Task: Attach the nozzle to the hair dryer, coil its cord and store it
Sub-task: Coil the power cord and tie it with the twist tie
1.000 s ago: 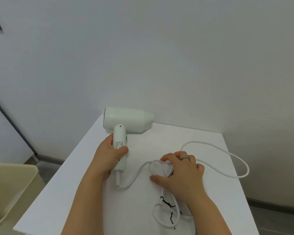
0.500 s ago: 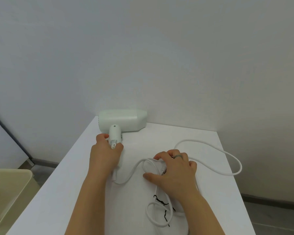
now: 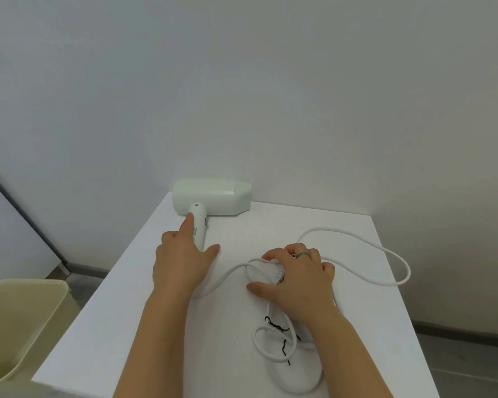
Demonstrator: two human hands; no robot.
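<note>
Hair dryer [image 3: 213,201], white, lying at the far left corner of a white table [image 3: 144,326] against the wall, its nozzle [image 3: 243,196] fitted and pointing right. The left hand [image 3: 181,265] rests over the lower handle with fingers relaxed, index finger straight along the handle, thumb spread right. The right hand [image 3: 296,280], wearing 1 ring [image 3: 303,255], curls its fingers round loops of the white cord [image 3: 407,271] mid-table. 1 wide loop sweeps toward the right edge. Nearer, another loop lies on a white pouch [image 3: 299,380] with black ties. A beige bin [image 3: 20,326] stands on the floor, left.
</note>
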